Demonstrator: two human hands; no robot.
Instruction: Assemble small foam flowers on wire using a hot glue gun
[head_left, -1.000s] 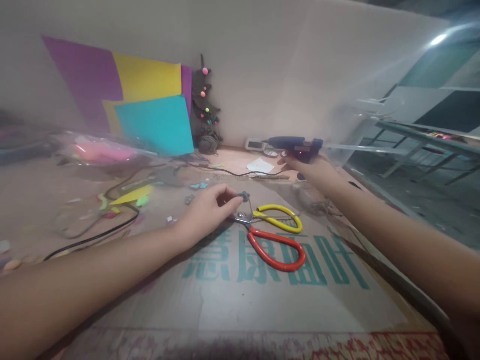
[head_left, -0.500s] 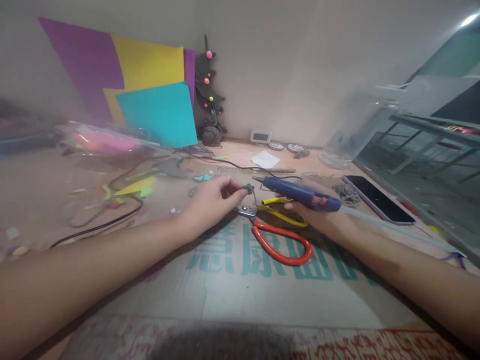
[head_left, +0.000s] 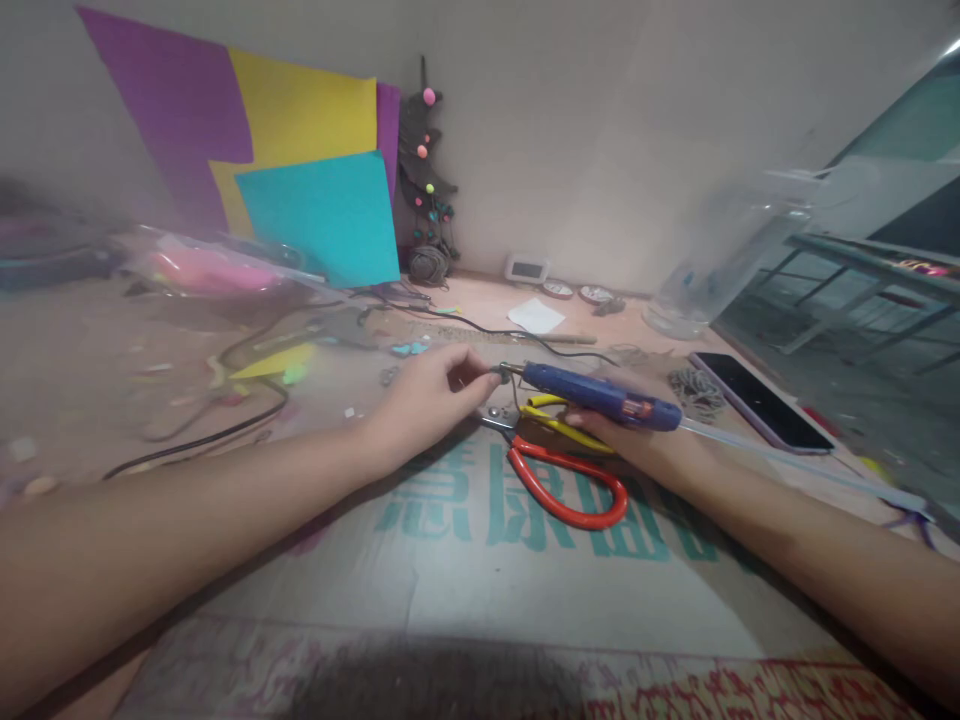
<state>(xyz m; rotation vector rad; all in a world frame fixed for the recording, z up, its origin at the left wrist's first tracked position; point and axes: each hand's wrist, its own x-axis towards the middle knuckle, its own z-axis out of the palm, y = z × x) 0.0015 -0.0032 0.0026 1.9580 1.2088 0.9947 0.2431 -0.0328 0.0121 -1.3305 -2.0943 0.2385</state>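
Observation:
Between thumb and fingertips my left hand (head_left: 431, 400) pinches a small dark green piece (head_left: 503, 374), too small to name; a thin stem seems to hang from it. My right hand (head_left: 637, 425) is wrapped round a blue hot glue gun (head_left: 600, 390), a clear glue stick (head_left: 787, 460) trailing from its back end. The gun's metal nozzle points left and meets the dark green piece, or nearly so. Below the hands lie scissors with red handles (head_left: 570, 487), their blades partly hidden by my left hand. Yellow-handled pliers or cutters (head_left: 562, 425) lie partly under my right hand.
A phone (head_left: 757, 400) and a coil of grey cord (head_left: 696, 392) lie at the right. Behind stand a clear jar (head_left: 686, 290), a small white clock-like device (head_left: 526, 268), a decorated dark tree (head_left: 427, 180) and coloured sheets (head_left: 322, 220). A black cable (head_left: 202, 455) crosses the left side.
My right hand has brought the glue gun's nozzle left and slightly down to the dark green piece in my left hand. The view has shifted slightly.

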